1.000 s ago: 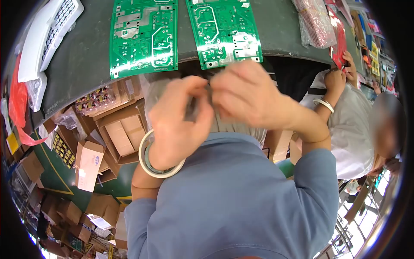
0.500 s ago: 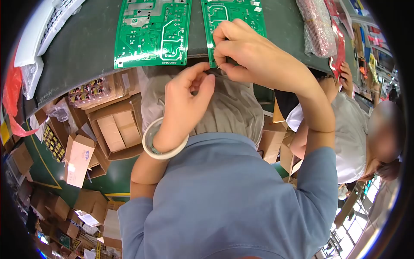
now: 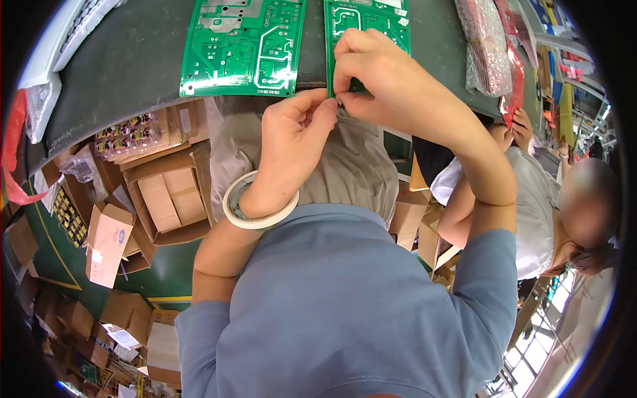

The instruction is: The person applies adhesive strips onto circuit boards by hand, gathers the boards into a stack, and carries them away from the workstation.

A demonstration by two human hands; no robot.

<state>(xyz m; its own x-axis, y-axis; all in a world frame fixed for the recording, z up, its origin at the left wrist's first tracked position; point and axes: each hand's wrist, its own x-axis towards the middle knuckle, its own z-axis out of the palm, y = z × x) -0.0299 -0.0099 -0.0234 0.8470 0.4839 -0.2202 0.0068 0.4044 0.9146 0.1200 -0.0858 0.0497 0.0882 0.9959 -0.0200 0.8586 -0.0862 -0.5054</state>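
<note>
Two green circuit boards lie at the front edge of the dark table, a left board [image 3: 232, 56] and a right board [image 3: 345, 20] partly covered by my hand. My left hand [image 3: 292, 142] is pinched just below the near corner of the right board, with a roll of tape [image 3: 233, 211] around its wrist. Fingertips of my right hand [image 3: 385, 79] meet there too, closed over the board's near edge. Whatever sits between the fingertips of either hand is too small to make out.
Bubble-wrapped items [image 3: 488, 56] lie on the table [image 3: 119, 79] at right, beside red material [image 3: 514, 79]. White perforated parts [image 3: 50, 63] stand at left. Open cartons [image 3: 166, 199] are below the table. Another person [image 3: 531, 205] works at right.
My right hand has come from over my lap onto the right board, and my left hand has closed its pinch near that board's corner. In view, the left board has shifted right and up.
</note>
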